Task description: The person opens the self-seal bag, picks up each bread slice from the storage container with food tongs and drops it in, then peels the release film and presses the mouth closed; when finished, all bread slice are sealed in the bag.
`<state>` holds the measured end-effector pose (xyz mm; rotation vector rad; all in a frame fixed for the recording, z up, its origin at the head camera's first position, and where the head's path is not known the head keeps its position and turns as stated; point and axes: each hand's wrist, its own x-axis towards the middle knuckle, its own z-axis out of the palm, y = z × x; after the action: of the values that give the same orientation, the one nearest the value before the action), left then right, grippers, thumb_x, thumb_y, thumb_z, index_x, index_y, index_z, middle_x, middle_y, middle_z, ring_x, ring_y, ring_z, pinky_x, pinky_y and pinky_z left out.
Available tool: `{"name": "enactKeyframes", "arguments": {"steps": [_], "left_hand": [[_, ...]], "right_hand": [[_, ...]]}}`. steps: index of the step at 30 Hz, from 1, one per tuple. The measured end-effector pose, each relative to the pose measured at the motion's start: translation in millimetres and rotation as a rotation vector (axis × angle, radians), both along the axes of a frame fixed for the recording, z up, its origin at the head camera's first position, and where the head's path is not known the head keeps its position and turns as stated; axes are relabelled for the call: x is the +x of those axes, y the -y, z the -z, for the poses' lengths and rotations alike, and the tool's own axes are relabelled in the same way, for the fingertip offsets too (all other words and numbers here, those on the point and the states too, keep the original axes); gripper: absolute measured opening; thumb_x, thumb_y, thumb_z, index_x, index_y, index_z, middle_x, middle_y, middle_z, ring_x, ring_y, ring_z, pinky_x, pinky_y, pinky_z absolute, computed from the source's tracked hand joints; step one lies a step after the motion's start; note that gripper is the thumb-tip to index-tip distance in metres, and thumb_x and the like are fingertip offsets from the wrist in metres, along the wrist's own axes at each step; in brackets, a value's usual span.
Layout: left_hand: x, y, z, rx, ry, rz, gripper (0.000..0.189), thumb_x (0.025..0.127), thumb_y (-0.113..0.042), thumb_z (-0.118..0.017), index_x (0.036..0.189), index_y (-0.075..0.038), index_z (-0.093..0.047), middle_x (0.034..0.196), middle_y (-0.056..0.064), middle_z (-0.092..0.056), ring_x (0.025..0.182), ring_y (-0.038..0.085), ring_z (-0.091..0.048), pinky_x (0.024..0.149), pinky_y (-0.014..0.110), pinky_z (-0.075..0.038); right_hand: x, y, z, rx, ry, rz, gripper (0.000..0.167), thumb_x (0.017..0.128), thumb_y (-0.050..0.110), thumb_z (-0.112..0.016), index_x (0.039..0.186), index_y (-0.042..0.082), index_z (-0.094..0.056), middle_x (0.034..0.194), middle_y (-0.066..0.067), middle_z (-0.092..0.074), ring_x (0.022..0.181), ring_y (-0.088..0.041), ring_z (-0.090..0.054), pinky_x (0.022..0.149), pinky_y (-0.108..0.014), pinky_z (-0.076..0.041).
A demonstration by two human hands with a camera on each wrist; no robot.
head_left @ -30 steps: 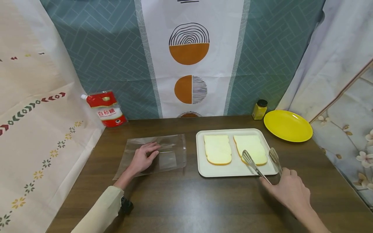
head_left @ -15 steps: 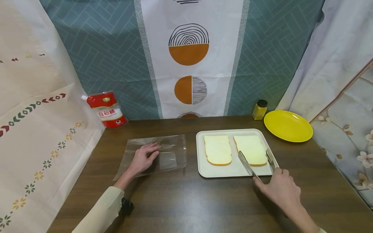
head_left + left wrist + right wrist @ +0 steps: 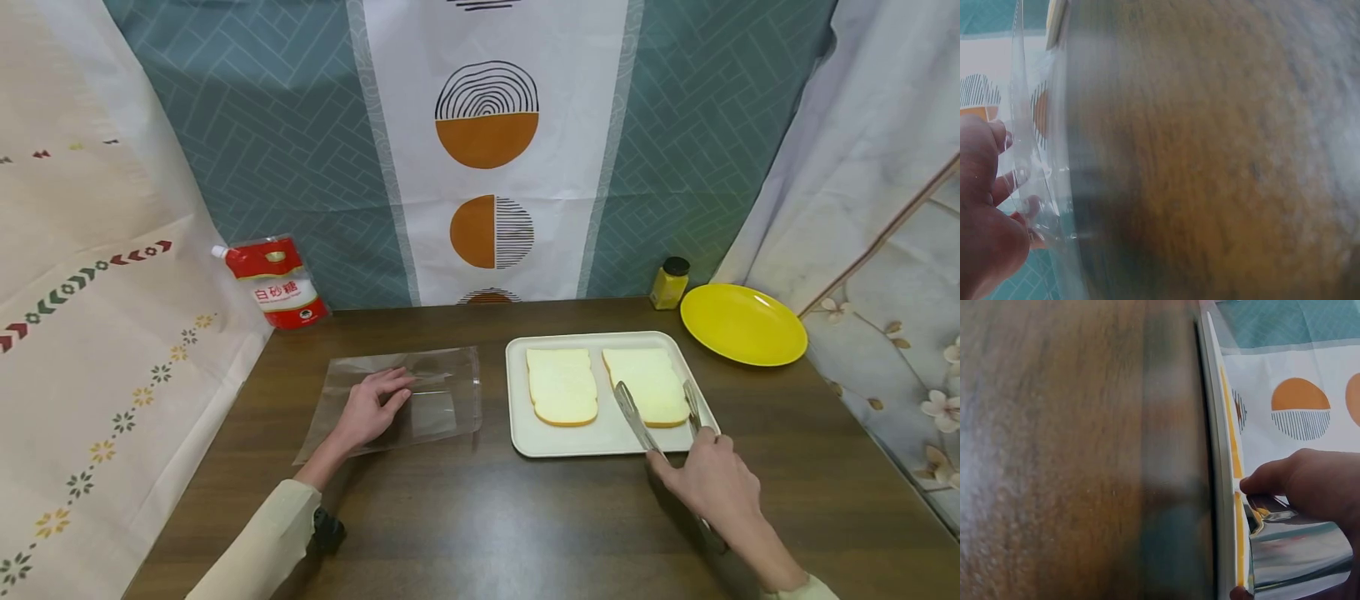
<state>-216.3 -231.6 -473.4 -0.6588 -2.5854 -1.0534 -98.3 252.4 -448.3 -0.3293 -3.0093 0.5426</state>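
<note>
My left hand [image 3: 371,408] rests on a clear plastic bag [image 3: 450,392] lying flat on the table, its fingers relaxed; the left wrist view shows the bag's edge [image 3: 1025,125] beside the fingers. In my right hand [image 3: 708,479] is a pair of metal tongs [image 3: 637,421], also visible in the right wrist view as shiny metal [image 3: 1304,550] under the thumb. The tongs' two arms stand apart at either side of the right-hand bread slice [image 3: 648,383]. Another bread slice [image 3: 562,387] lies to its left, both on a white tray [image 3: 525,442].
At the back right stand a small yellow jar [image 3: 669,283] with a black lid and a yellow plate [image 3: 742,325]. A red and white spouted pouch [image 3: 277,283] leans at the back left. Fabric hangings [image 3: 300,125] border the wooden table [image 3: 465,517].
My right hand has moved left with the tongs, bringing their arms to both sides of the right-hand slice, and they stand somewhat closer together. The left hand stays on the bag.
</note>
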Motion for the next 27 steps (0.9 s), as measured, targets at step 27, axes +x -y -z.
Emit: {"name": "enactKeyframes", "arguments": {"steps": [27], "left_hand": [[-2.6, -1.9, 1.3, 0.003, -0.026, 0.019, 0.025, 0.092, -0.004, -0.071, 0.117, 0.001, -0.073, 0.128, 0.026, -0.062, 0.123, 0.045, -0.054, 0.099, 0.062, -0.042]], "right_hand": [[3.7, -6.2, 8.3, -0.022, -0.078, -0.043, 0.046, 0.088, 0.036, -0.069, 0.089, -0.005, -0.048, 0.067, -0.013, -0.053, 0.055, -0.035, -0.055, 0.042, -0.05, -0.039]]}}
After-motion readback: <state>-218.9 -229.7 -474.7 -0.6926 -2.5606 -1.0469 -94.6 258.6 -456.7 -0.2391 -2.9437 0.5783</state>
